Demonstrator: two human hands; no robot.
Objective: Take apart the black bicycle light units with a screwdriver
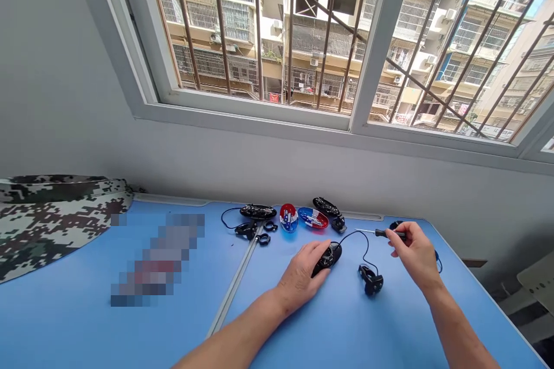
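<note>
My left hand (303,277) is wrapped round a black oval device (328,258) on the blue table. A thin black cable runs from this device to a black clamp-like part (371,280) lying to its right. Farther right, my right hand (413,248) pinches the dark handle of a small screwdriver (381,233), whose thin metal shaft points left, above the table. Behind my left hand lie a round red and blue dish (288,218) and an oval blue and red dish (313,218) with small metal pieces in them.
Another black oval device (258,211) with a cabled clamp (246,230) and black rings (264,238) lies back left; one more device (326,206) is at the back edge. Camouflage cloth (56,219) covers the left corner. A seam (236,288) crosses the blue table (303,340).
</note>
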